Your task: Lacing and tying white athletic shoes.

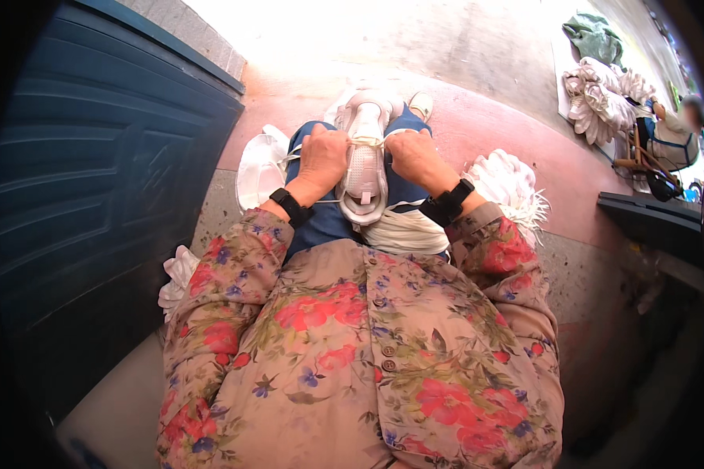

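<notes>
A white sneaker (364, 173) lies between my thighs, its heel opening toward me and its tongue showing. My left hand (323, 160) is closed at its left side, and my right hand (417, 161) is closed at its right side. Both pinch a cream shoelace (367, 141) that runs across the top of the sneaker; the fingertips are partly hidden by the backs of the hands. A thick bundle of cream laces (407, 232) rests on my lap below my right wrist. Loose lace ends trail beside each hand.
A white shoe (261, 170) sits beside my left leg, and a heap of white shoes (505, 184) beside my right. A dark blue panelled door (109, 148) stands at left. Far right, a person (673, 141) sits near another shoe pile (598, 98) with green cloth (593, 37).
</notes>
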Tool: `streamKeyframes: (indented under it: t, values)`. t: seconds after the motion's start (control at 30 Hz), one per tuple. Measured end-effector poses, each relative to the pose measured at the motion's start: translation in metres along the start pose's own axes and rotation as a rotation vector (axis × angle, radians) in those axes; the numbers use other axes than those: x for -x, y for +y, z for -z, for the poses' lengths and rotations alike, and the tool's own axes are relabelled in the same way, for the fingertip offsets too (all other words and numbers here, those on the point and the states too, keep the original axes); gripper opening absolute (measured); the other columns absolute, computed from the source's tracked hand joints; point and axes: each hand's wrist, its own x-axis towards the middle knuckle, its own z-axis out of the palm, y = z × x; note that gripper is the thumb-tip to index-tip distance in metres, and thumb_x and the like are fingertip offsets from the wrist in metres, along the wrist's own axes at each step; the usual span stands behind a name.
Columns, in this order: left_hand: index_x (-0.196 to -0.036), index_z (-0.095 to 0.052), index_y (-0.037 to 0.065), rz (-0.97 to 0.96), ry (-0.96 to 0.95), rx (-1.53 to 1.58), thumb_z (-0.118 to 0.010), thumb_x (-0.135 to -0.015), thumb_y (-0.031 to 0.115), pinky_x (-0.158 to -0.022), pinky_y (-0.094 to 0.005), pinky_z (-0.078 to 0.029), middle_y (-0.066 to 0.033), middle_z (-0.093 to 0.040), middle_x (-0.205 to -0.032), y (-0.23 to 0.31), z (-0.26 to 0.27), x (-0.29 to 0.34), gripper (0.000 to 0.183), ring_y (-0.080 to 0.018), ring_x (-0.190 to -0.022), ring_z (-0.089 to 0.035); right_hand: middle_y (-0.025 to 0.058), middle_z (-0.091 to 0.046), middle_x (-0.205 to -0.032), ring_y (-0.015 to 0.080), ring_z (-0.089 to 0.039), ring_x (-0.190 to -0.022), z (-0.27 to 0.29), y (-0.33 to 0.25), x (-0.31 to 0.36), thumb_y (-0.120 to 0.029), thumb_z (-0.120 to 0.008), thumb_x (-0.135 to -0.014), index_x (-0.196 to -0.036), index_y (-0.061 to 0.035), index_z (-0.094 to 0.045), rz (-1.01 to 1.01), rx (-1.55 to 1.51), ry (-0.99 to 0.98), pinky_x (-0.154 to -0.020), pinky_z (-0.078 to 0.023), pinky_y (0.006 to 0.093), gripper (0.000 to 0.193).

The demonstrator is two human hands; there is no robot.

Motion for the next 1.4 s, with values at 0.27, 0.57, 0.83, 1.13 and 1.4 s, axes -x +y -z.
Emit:
streamKeyframes:
  t: [0.27,0.57,0.83,1.13,1.4]
  values:
    - [-0.075,-0.063,0.004,0.155,-0.001,-0.057,-0.063,-0.071,0.028,-0.065,-0.0392,-0.039,-0.012,-0.058,-0.07,0.021,0.02,0.008,0.024,-0.028,-0.076,-0.051,0.0116,-0.061,-0.069,0.0261,-0.06,-0.073,-0.005,-0.001,0.005,-0.009,-0.055,-0.064,-0.069,-0.0055,-0.061,-0.072,-0.085,0.049,-0.061,-0.041,0.0408,0.008]
    - [-0.072,-0.061,0.003,0.123,-0.072,-0.144,-0.065,-0.068,0.029,-0.066,-0.0404,-0.037,-0.0106,-0.059,-0.071,0.021,0.019,0.012,0.027,-0.0269,-0.082,-0.05,0.0172,-0.061,-0.069,0.0308,-0.062,-0.068,-0.003,-0.002,0.002,-0.009,-0.052,-0.065,-0.07,-0.0013,-0.062,-0.136,-0.164,-0.042,-0.058,-0.047,0.0412,0.013]
    - [-0.074,-0.061,0.004,0.117,-0.102,-0.105,-0.059,-0.072,0.024,-0.066,-0.0418,-0.038,-0.0098,-0.061,-0.075,0.019,0.015,0.013,0.02,-0.0273,-0.084,-0.05,0.0124,-0.061,-0.067,0.0267,-0.06,-0.07,-0.003,-0.009,-0.001,-0.009,-0.053,-0.066,-0.067,-0.005,-0.062,-0.062,-0.069,0.02,-0.064,-0.044,0.0409,0.01]
    - [-0.081,-0.062,0.003,0.143,-0.044,0.109,-0.054,-0.073,0.014,-0.066,-0.0422,-0.042,-0.0186,-0.057,-0.072,0.005,0.0,0.011,0.016,-0.0352,-0.072,-0.051,0.0039,-0.057,-0.062,0.0175,-0.054,-0.066,-0.001,-0.017,-0.004,-0.012,-0.056,-0.066,-0.063,-0.0107,-0.06,0.266,0.293,0.235,-0.061,-0.038,0.0336,0.006]
    - [-0.079,-0.062,0.004,0.136,-0.082,0.118,-0.052,-0.072,0.014,-0.067,-0.0427,-0.042,-0.0178,-0.057,-0.072,0.004,-0.001,0.01,0.016,-0.0345,-0.075,-0.051,0.0046,-0.057,-0.062,0.0179,-0.055,-0.066,-0.003,-0.011,-0.02,-0.014,-0.055,-0.067,-0.061,-0.0104,-0.061,-0.034,-0.134,-0.189,-0.062,-0.038,0.0343,0.009]
